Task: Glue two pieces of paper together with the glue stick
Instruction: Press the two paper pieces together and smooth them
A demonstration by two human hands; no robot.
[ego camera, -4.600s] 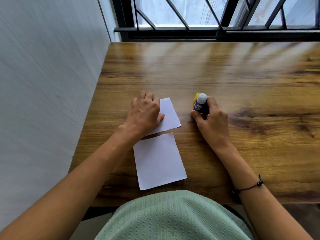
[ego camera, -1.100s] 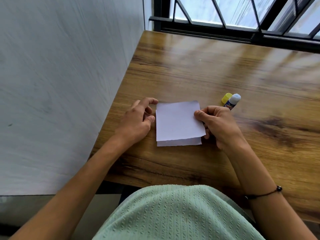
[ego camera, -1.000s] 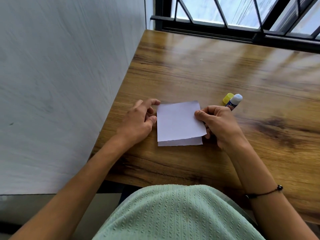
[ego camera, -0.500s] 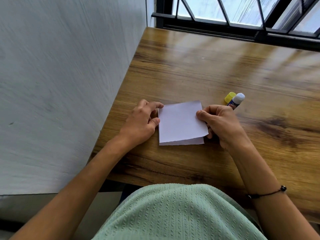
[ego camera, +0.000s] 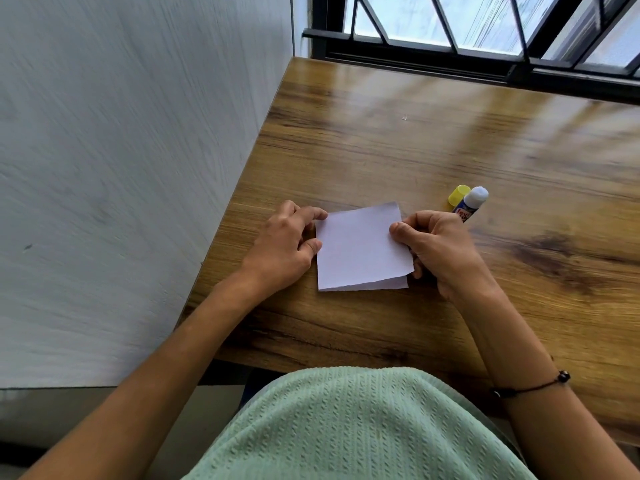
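Observation:
Two white paper squares lie stacked on the wooden table (ego camera: 450, 140). The top paper (ego camera: 360, 249) covers most of the lower paper (ego camera: 363, 286), which shows only as a strip along the near edge. My left hand (ego camera: 284, 251) rests at the stack's left edge, index tip on the far left corner and thumb against the side. My right hand (ego camera: 440, 251) presses its thumb on the top paper's right edge. It also holds the uncapped glue stick (ego camera: 471, 204), whose white tip points away from me.
The yellow glue cap (ego camera: 458, 195) lies on the table just left of the glue stick's tip. A grey wall (ego camera: 138, 168) borders the table's left side. A black-framed window (ego camera: 485, 60) runs along the far edge.
Several seconds ago the two papers lay apart, one in front of the other; now one lies on top of the other. Over the last second both hands have barely moved.

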